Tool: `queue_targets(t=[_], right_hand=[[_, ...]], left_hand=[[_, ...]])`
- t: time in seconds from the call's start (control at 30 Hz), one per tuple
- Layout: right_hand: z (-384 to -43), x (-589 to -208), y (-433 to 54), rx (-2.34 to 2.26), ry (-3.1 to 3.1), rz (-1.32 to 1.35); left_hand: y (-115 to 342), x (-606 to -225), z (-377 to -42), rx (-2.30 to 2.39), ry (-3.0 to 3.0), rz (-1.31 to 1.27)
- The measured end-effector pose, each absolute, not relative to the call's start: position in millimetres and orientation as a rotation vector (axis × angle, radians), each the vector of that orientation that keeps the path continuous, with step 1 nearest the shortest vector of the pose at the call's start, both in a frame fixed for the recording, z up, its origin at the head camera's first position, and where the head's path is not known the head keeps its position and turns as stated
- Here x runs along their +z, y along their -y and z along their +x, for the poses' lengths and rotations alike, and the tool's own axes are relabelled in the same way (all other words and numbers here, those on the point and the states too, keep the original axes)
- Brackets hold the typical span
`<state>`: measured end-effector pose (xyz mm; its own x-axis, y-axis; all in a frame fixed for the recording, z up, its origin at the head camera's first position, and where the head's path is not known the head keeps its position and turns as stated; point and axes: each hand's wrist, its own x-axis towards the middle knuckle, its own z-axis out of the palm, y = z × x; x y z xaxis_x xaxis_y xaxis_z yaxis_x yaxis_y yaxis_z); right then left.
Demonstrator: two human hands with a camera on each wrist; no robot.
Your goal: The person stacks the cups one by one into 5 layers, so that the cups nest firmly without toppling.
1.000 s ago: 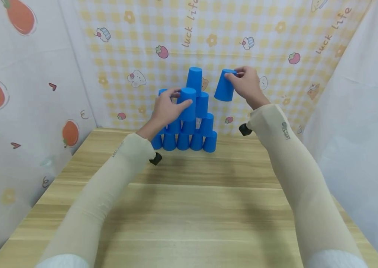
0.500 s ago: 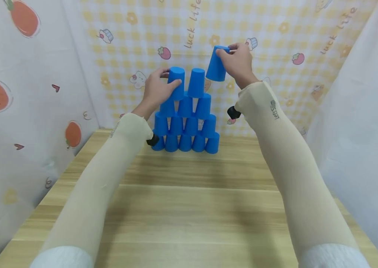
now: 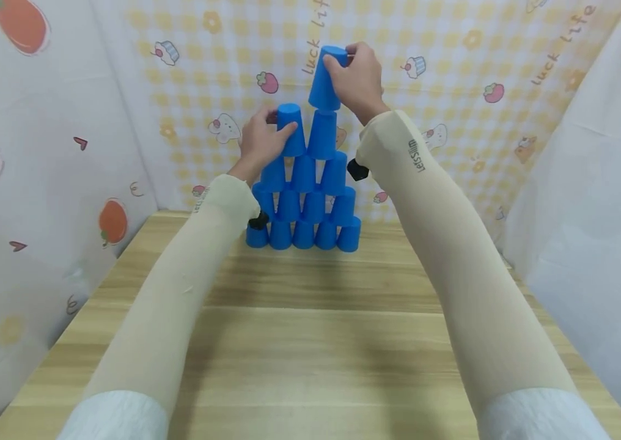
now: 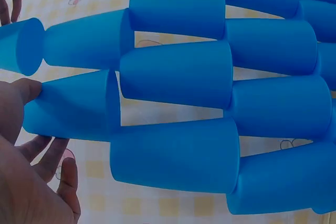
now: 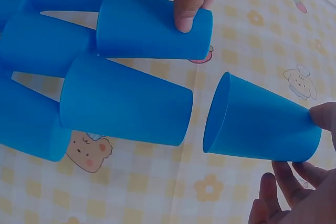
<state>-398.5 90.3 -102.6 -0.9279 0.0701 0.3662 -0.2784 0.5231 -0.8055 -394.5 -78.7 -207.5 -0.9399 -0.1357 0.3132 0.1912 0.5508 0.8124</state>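
Observation:
Blue cups, all upside down, form a stacked pyramid (image 3: 304, 205) at the back of the table. My left hand (image 3: 260, 139) holds the left blue cup (image 3: 291, 135) of the top row between thumb and fingers; its rim rests on the cups below. Beside it stands another blue cup (image 3: 323, 135), untouched. My right hand (image 3: 362, 79) pinches a blue cup (image 3: 324, 85) near its closed end, slightly tilted, just above that standing cup. In the right wrist view a narrow gap separates the held cup (image 5: 262, 121) from the standing cup (image 5: 126, 100).
The wooden table (image 3: 299, 354) stretches out in front of the pyramid. Behind hangs a yellow checked cloth (image 3: 442, 91) with printed drawings; white cloth (image 3: 57, 153) hangs at the left and more at the right. Both wrists carry small black devices.
My left hand has raised its cup from in front of the stack onto the top row's left place. The right hand has moved up and left with its cup, above the standing one.

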Motion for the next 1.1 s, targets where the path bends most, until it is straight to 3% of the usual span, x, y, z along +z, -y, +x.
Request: queue_targets(t=[1.1], right_hand=[[-413,-107,-74,1.325,2.496,0.197]], left_hand=[[96,-231,-404,-1.190,2.584,-0.159]])
